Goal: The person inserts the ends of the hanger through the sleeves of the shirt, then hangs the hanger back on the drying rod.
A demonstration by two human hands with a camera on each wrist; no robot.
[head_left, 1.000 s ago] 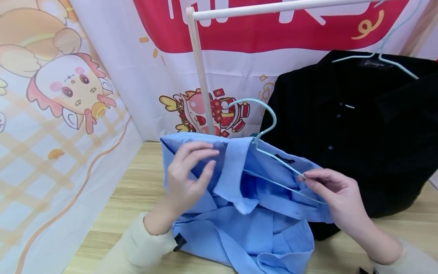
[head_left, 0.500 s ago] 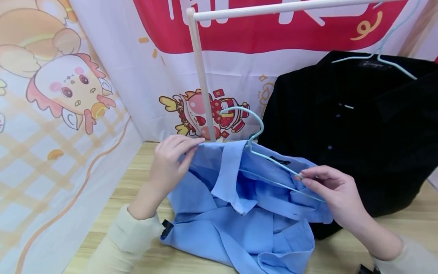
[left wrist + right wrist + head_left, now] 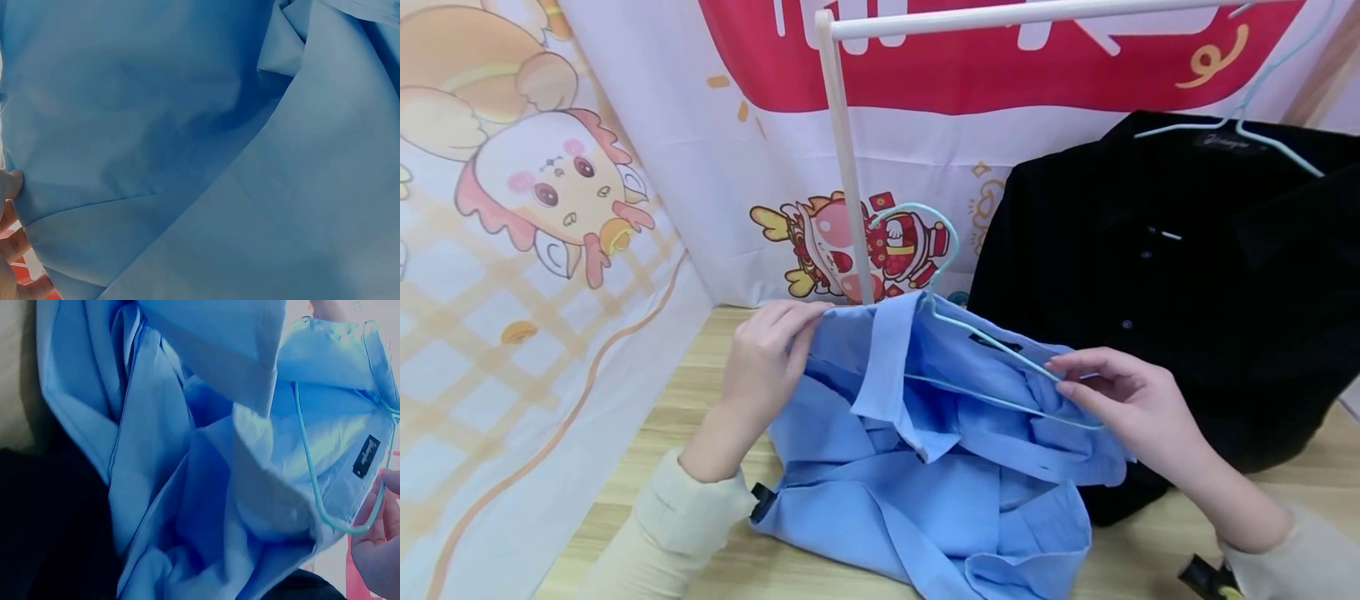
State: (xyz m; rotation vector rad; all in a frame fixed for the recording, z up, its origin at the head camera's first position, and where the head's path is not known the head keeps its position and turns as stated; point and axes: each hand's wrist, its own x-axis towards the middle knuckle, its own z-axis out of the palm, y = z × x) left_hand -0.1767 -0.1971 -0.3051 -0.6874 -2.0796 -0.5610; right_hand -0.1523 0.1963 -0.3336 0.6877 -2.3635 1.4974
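A light blue shirt (image 3: 880, 517) lies bunched on the table, its collar end raised between my two hands. Inside its neck opening sits a mint-green wire hanger (image 3: 956, 242), hook upward. My left hand (image 3: 767, 358) pinches the shirt's left shoulder edge. In the left wrist view, its fingers (image 3: 11, 247) show at the cloth's edge. My right hand (image 3: 1131, 396) pinches the hanger's right arm between thumb and fingers, beside the shirt's right shoulder. The right wrist view shows the hanger's rounded end (image 3: 350, 529) at the cloth's edge and a dark neck label (image 3: 367, 456).
A black shirt (image 3: 1060, 250) on another mint-green hanger (image 3: 1277, 137) hangs behind, at the right. The pale rail (image 3: 1000, 17) of a rack runs across the top, its post (image 3: 846, 158) standing behind the blue shirt. Wood-grain table (image 3: 685, 417) shows at the left. Printed cloth (image 3: 625, 50) covers the walls.
My left hand was loose over the shirt's opening a second ago, then moved left and took hold of its shoulder edge. The hanger's hook has shifted left, with my right hand still gripping its arm.
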